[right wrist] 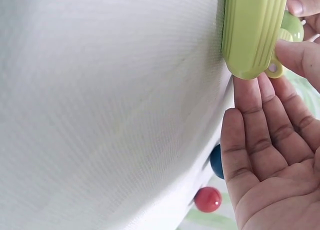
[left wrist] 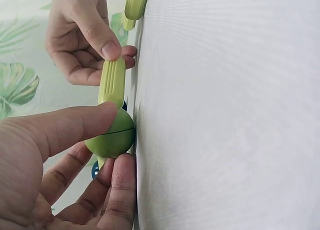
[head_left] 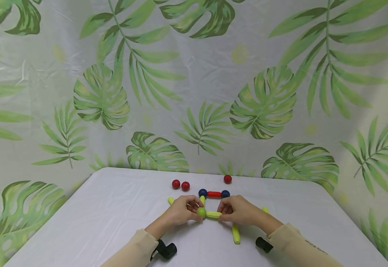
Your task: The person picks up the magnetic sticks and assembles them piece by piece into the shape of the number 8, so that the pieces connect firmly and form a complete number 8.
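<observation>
My left hand (head_left: 181, 210) grips a green ball (head_left: 201, 212) between thumb and fingers, low over the white table. A ridged yellow-green stick (head_left: 213, 214) joins the ball on its right. Pinched at its other end, the stick is held by my right hand (head_left: 239, 210); the left wrist view shows the thumb on that stick's end (left wrist: 113, 82). Behind the ball, a second yellow-green stick (head_left: 202, 201) runs back to a blue ball (head_left: 203, 193). From there a red stick (head_left: 214, 194) reaches another blue ball (head_left: 225, 194), partly beside my right hand.
Two red balls (head_left: 176, 184) lie at the back left, and one red ball (head_left: 227, 179) at the back right. A loose yellow-green stick (head_left: 236, 234) lies in front of my right hand. More stick ends show beyond the left hand (head_left: 171, 200) and right forearm (head_left: 265, 210).
</observation>
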A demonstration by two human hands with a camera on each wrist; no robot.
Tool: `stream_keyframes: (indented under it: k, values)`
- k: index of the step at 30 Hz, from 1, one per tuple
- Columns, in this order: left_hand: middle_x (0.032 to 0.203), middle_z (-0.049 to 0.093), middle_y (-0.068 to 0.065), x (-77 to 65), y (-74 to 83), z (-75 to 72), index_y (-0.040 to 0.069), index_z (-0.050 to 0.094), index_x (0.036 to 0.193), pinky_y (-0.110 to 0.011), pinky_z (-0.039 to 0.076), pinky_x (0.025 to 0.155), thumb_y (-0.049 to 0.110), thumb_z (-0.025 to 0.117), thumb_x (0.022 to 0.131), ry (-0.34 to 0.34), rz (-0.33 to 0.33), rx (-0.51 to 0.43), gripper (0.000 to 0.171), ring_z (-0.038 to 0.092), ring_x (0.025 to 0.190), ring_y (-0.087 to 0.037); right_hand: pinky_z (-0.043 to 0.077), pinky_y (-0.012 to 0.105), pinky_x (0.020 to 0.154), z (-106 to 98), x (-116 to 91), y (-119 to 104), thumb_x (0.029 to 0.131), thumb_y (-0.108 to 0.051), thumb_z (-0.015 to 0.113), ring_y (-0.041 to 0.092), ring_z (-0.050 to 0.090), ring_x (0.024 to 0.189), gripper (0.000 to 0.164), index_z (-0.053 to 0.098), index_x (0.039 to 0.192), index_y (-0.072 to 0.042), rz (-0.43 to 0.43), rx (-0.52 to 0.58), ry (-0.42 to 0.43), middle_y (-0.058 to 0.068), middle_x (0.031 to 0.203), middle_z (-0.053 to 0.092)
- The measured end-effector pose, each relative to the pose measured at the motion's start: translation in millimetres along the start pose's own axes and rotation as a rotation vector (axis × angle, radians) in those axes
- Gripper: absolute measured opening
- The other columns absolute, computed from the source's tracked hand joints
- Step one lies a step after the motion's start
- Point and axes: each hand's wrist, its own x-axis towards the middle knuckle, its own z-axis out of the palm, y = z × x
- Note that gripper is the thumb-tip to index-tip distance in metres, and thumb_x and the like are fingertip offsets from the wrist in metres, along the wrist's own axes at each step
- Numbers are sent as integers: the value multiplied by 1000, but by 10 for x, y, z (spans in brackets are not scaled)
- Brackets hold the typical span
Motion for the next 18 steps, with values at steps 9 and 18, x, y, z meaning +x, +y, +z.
stream_keyframes:
  k: [9,18]
  values:
    - [97,71,-5,-7,5,-2,8,76,108,-27,50,79,1,90,82,-2,2,-1,31,63,87,-14,52,20,71,-3,13,24,94,-16,83,10,61,78,12,73,99,-11,-16,5,2,-4,86,69]
    - [97,70,-6,-16,13,-6,9,76,109,-28,48,76,1,89,82,-1,-10,-9,31,61,87,-15,52,20,71,-4,4,22,93,-16,84,13,61,79,13,73,99,-11,-9,14,0,-3,86,69]
